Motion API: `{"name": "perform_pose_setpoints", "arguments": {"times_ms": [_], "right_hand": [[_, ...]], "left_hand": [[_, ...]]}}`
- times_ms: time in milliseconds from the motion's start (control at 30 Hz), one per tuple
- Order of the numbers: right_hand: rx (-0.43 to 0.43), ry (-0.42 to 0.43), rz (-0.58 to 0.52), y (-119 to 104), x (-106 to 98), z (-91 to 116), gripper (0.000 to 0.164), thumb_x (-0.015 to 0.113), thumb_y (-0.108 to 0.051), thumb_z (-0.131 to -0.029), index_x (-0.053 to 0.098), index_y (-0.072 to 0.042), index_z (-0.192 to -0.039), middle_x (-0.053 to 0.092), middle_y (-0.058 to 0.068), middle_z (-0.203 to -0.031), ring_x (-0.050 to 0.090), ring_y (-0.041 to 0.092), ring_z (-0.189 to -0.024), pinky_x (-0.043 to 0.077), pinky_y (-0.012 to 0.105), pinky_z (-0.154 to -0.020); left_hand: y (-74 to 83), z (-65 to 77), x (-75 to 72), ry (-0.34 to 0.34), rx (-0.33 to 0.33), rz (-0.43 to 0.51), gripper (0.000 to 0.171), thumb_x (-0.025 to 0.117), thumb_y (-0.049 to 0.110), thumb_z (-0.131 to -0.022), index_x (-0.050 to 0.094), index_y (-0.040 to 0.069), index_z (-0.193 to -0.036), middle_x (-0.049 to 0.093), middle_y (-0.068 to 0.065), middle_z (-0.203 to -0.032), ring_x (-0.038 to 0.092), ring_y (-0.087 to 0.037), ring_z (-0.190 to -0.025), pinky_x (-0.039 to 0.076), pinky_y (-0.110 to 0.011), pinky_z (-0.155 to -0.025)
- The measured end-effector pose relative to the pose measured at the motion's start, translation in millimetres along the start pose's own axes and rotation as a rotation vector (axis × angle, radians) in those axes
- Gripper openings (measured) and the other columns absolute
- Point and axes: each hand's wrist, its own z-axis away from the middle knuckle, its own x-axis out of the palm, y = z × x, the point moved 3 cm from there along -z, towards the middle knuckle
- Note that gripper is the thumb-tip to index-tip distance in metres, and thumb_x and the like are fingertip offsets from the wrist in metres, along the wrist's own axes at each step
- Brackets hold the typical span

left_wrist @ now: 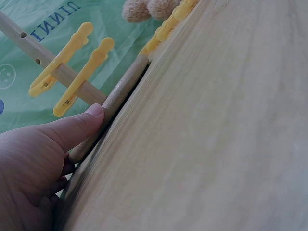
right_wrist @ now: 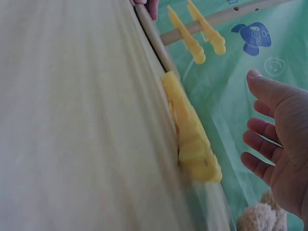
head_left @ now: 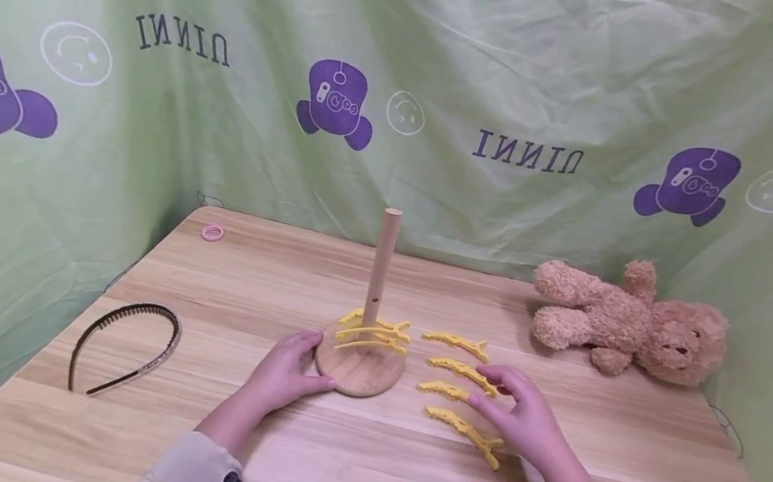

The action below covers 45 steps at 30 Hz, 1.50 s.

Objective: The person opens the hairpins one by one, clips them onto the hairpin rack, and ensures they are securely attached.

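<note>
A wooden stand (head_left: pixel 359 378) has a round base and an upright post (head_left: pixel 384 262). Two yellow hair clips (left_wrist: pixel 82 79) are clamped crosswise around the post, low down. My left hand (head_left: pixel 287 374) grips the left edge of the base, its thumb (left_wrist: pixel 79 126) along the near rim and its fingers partly hidden behind. To the right of the stand, several yellow hair clips (head_left: pixel 463 428) lie in a column on the table. My right hand (head_left: pixel 523 421) is at their right ends, thumb and fingers spread apart, with nothing between them in the right wrist view.
A dark toothed headband (head_left: pixel 168 350) lies at the left of the wooden table (head_left: pixel 335 469). One pink hair tie (head_left: pixel 212 233) is at the far left corner. At the back right a brown teddy bear (head_left: pixel 620 320) lies on its back. Green printed curtain (head_left: pixel 462 51) surrounds the table.
</note>
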Motion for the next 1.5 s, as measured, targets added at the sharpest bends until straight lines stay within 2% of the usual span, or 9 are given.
{"name": "perform_pose_setpoints", "arguments": {"times_ms": [167, 267, 400, 500, 667, 833, 1100, 1267, 1500], "right_hand": [[0.051, -0.036, 0.010, 10.9, -5.7, 17.0, 0.044, 0.077, -0.023, -0.083, 0.065, -0.005, -0.121, 0.067, 0.010, -0.116, 0.062, 0.027, -0.103, 0.054, 0.046, -0.089], [0.053, -0.052, 0.018, 15.1, -8.2, 25.2, 0.043, 0.079, -0.023, -0.082, 0.066, -0.006, -0.119, 0.067, 0.007, -0.113, 0.063, 0.026, -0.101, 0.056, 0.039, -0.087], [0.055, -0.069, 0.023, 19.8, -10.2, 33.6, 0.045, 0.082, -0.026, -0.078, 0.068, -0.009, -0.117, 0.067, 0.003, -0.111, 0.063, 0.019, -0.098, 0.056, 0.031, -0.085], [0.065, -0.094, 0.016, 23.5, -9.9, 38.2, 0.046, 0.083, -0.030, -0.075, 0.069, -0.012, -0.115, 0.067, -0.001, -0.109, 0.062, 0.011, -0.097, 0.054, 0.029, -0.087], [0.070, -0.127, 0.027, 29.2, -7.3, 42.2, 0.048, 0.084, -0.036, -0.072, 0.070, -0.016, -0.113, 0.067, -0.007, -0.108, 0.060, 0.003, -0.099, 0.053, 0.031, -0.092], [0.051, -0.153, 0.069, 33.2, -4.2, 45.1, 0.052, 0.085, -0.042, -0.069, 0.070, -0.018, -0.112, 0.067, -0.010, -0.108, 0.059, 0.004, -0.102, 0.051, 0.032, -0.095], [-0.012, -0.184, 0.110, 29.9, -3.6, 47.5, 0.042, 0.083, -0.046, -0.071, 0.071, -0.023, -0.104, 0.065, -0.011, -0.104, 0.057, 0.003, -0.097, 0.052, 0.029, -0.086], [-0.036, -0.187, 0.115, 27.9, -3.8, 47.4, 0.037, 0.082, -0.042, -0.074, 0.071, -0.021, -0.103, 0.065, -0.009, -0.102, 0.057, 0.004, -0.093, 0.052, 0.027, -0.081], [0.013, -0.162, 0.082, 25.0, -8.0, 46.8, 0.037, 0.082, -0.039, -0.074, 0.072, -0.021, -0.104, 0.066, -0.009, -0.104, 0.060, 0.005, -0.095, 0.054, 0.031, -0.086]], "left_hand": [[0.4, 0.2, -0.5, 0.000, 0.001, 0.007, 0.083, 0.085, 0.034, -0.073, 0.051, -0.007, -0.137, 0.052, -0.023, -0.142, 0.043, -0.041, -0.136, 0.033, -0.054, -0.116], [1.5, -0.2, -1.8, 0.001, 0.004, 0.013, 0.083, 0.085, 0.034, -0.073, 0.050, -0.008, -0.137, 0.051, -0.024, -0.142, 0.043, -0.042, -0.136, 0.033, -0.055, -0.116], [0.9, -1.8, -2.8, 0.001, 0.008, 0.013, 0.084, 0.085, 0.034, -0.074, 0.050, -0.008, -0.137, 0.051, -0.024, -0.142, 0.043, -0.042, -0.136, 0.033, -0.055, -0.117], [-0.9, -2.7, -2.7, 0.004, 0.011, 0.008, 0.084, 0.085, 0.034, -0.074, 0.050, -0.008, -0.137, 0.051, -0.024, -0.142, 0.043, -0.042, -0.136, 0.033, -0.055, -0.116], [-1.9, -2.7, -2.3, 0.005, 0.010, 0.003, 0.084, 0.085, 0.034, -0.073, 0.050, -0.008, -0.137, 0.052, -0.024, -0.141, 0.044, -0.042, -0.135, 0.034, -0.055, -0.116], [-0.9, -2.1, -2.6, 0.002, 0.007, -0.001, 0.083, 0.085, 0.033, -0.073, 0.050, -0.008, -0.137, 0.052, -0.024, -0.141, 0.043, -0.042, -0.136, 0.034, -0.055, -0.116], [-0.6, -1.1, -1.9, -0.003, -0.003, 0.004, 0.083, 0.085, 0.033, -0.073, 0.050, -0.007, -0.137, 0.052, -0.023, -0.142, 0.043, -0.042, -0.136, 0.033, -0.054, -0.116], [-0.3, -0.7, -1.4, -0.008, -0.005, 0.007, 0.083, 0.085, 0.034, -0.074, 0.050, -0.008, -0.137, 0.051, -0.024, -0.142, 0.042, -0.042, -0.137, 0.033, -0.054, -0.117], [0.6, 0.0, -0.2, -0.014, -0.006, 0.006, 0.084, 0.085, 0.034, -0.074, 0.050, -0.007, -0.137, 0.051, -0.024, -0.142, 0.043, -0.042, -0.136, 0.033, -0.055, -0.116]]}}
